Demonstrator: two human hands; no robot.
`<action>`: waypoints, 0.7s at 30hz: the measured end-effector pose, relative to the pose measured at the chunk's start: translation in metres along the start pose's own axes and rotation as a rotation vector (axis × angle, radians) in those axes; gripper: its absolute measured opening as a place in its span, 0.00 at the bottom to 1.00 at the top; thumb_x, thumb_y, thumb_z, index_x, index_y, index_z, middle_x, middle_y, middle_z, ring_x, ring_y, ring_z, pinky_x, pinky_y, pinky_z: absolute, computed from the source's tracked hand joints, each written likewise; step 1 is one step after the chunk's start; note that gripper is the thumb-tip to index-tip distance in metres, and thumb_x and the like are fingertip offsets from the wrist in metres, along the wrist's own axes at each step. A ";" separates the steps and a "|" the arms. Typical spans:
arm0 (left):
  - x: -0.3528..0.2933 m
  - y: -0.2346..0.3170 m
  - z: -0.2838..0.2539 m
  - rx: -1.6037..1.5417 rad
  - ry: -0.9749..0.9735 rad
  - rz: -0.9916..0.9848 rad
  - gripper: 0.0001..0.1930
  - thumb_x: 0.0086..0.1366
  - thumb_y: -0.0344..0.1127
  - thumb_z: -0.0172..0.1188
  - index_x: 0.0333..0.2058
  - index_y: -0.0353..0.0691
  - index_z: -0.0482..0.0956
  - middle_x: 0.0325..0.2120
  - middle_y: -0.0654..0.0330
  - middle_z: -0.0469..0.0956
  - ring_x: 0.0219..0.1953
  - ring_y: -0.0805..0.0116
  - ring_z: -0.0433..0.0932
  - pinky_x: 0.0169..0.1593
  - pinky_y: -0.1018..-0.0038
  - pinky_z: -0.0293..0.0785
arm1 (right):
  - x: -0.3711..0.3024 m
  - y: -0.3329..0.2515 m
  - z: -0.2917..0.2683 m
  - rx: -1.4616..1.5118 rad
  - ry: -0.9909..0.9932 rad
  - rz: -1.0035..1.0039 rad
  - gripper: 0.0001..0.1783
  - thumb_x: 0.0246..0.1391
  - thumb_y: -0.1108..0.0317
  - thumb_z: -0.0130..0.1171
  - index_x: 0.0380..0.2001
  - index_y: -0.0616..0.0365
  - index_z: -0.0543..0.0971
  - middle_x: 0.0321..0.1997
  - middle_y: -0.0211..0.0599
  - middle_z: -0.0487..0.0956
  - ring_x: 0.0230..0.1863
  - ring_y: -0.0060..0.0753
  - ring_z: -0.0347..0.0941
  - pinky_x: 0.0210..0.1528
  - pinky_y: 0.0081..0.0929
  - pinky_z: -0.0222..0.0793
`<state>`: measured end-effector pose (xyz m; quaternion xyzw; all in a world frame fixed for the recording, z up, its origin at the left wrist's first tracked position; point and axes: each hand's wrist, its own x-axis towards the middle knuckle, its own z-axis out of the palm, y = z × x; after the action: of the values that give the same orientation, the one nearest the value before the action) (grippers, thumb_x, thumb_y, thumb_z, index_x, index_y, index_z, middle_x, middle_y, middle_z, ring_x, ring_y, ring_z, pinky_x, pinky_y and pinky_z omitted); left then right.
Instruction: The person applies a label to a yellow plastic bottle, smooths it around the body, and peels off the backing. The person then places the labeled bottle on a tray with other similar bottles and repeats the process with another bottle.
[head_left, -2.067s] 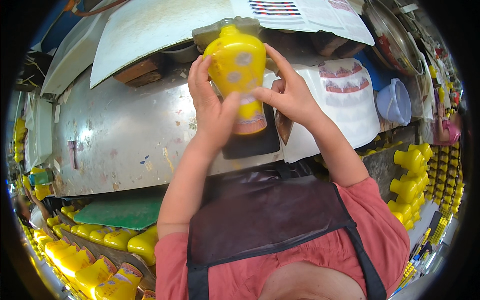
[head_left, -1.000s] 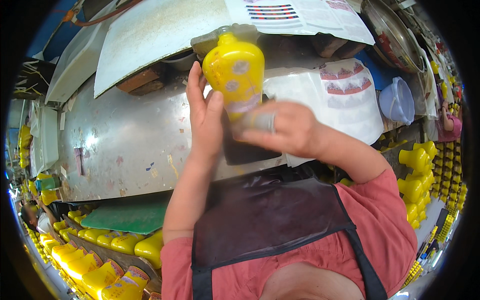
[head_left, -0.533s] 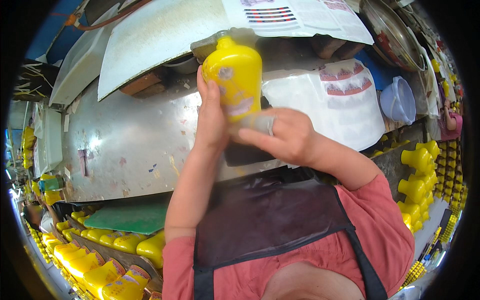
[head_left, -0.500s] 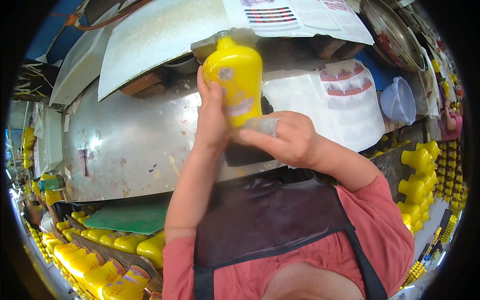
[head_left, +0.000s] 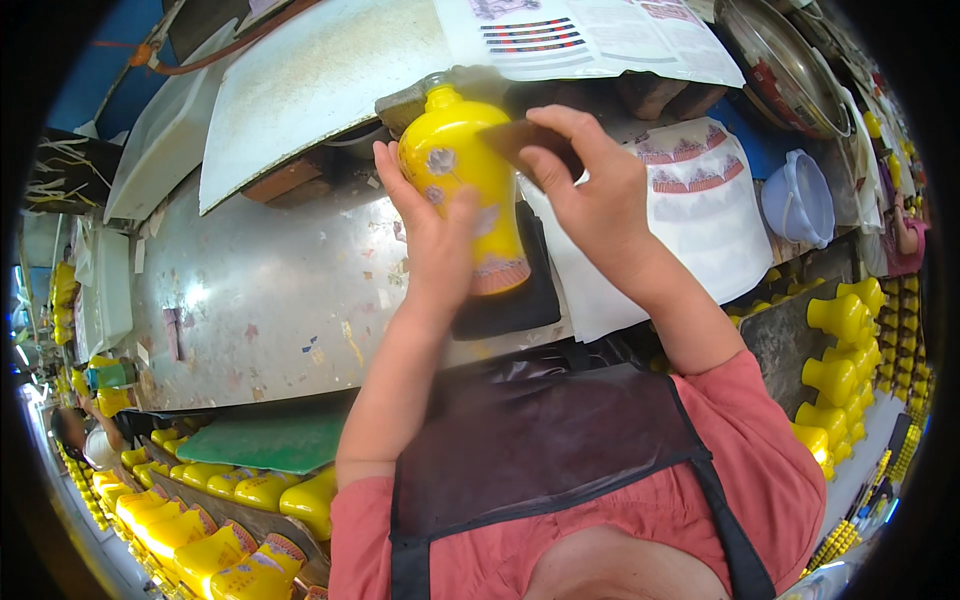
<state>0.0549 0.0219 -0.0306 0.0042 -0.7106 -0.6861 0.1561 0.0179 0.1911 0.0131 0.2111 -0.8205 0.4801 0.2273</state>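
Observation:
A glossy yellow bottle (head_left: 462, 130) with purple floral decals and a patterned band at its base lies tilted, its neck at a dark block (head_left: 402, 108). My left hand (head_left: 437, 235) grips it along the left side, the thumb blurred across its front. Between the thumb and fingers of my right hand (head_left: 600, 185) is a flat dark brown scraper (head_left: 525, 148), its edge at the bottle's right shoulder. Beneath the bottle's lower end is a black cloth (head_left: 540, 290).
Printed decal sheets (head_left: 690, 230) lie right of the bottle. A pale blue bucket (head_left: 797, 200) and a large metal basin (head_left: 785, 70) stand farther right. Decorated yellow bottles (head_left: 220, 545) line the lower left; plain ones (head_left: 840, 320) stand at right. A green board (head_left: 265, 440) sits below the metal worktop (head_left: 250, 330).
My right hand has moved up from the bottle's base to its right shoulder, where the scraper now shows. The base band has come into view, and my left hand has shifted slightly right.

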 end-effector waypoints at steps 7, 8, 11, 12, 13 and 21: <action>-0.003 0.015 -0.001 0.008 -0.072 -0.187 0.60 0.58 0.37 0.69 0.75 0.40 0.29 0.70 0.42 0.53 0.69 0.51 0.62 0.69 0.60 0.63 | 0.009 0.011 0.005 0.231 -0.190 0.148 0.15 0.60 0.73 0.65 0.50 0.58 0.79 0.37 0.26 0.82 0.37 0.14 0.75 0.34 0.17 0.73; -0.002 0.014 0.001 0.112 -0.052 -0.150 0.60 0.58 0.37 0.70 0.75 0.41 0.29 0.69 0.45 0.53 0.68 0.53 0.62 0.69 0.61 0.63 | 0.013 0.013 0.008 0.137 -0.102 0.033 0.16 0.60 0.71 0.65 0.51 0.58 0.80 0.38 0.27 0.82 0.36 0.16 0.75 0.37 0.18 0.73; -0.002 0.011 0.003 0.420 -0.023 0.022 0.58 0.61 0.38 0.67 0.75 0.39 0.30 0.69 0.43 0.54 0.68 0.50 0.63 0.69 0.60 0.63 | 0.025 0.018 0.003 0.176 0.005 0.080 0.15 0.61 0.71 0.64 0.51 0.57 0.80 0.42 0.28 0.82 0.42 0.17 0.76 0.44 0.18 0.73; -0.002 0.010 0.002 0.519 -0.018 0.072 0.56 0.62 0.39 0.66 0.74 0.37 0.30 0.69 0.40 0.54 0.68 0.48 0.64 0.69 0.58 0.62 | 0.029 0.019 0.001 0.252 -0.013 0.171 0.14 0.64 0.69 0.61 0.52 0.58 0.80 0.43 0.28 0.82 0.43 0.14 0.75 0.43 0.17 0.71; -0.003 0.009 0.001 0.261 -0.006 0.005 0.54 0.65 0.40 0.63 0.75 0.37 0.30 0.69 0.40 0.54 0.68 0.47 0.63 0.70 0.59 0.62 | 0.028 0.019 -0.005 0.402 -0.057 0.284 0.14 0.66 0.67 0.59 0.52 0.58 0.79 0.41 0.28 0.81 0.40 0.14 0.74 0.41 0.16 0.71; -0.007 -0.009 -0.010 0.081 -0.091 -0.150 0.44 0.74 0.45 0.47 0.75 0.37 0.28 0.68 0.37 0.60 0.67 0.42 0.66 0.69 0.60 0.62 | -0.019 0.012 0.009 0.047 -0.549 0.539 0.46 0.58 0.42 0.62 0.71 0.58 0.61 0.51 0.64 0.81 0.52 0.64 0.80 0.55 0.46 0.74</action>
<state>0.0620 0.0130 -0.0412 0.0328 -0.7419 -0.6659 0.0716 0.0249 0.1909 -0.0097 0.1139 -0.8657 0.4669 -0.1403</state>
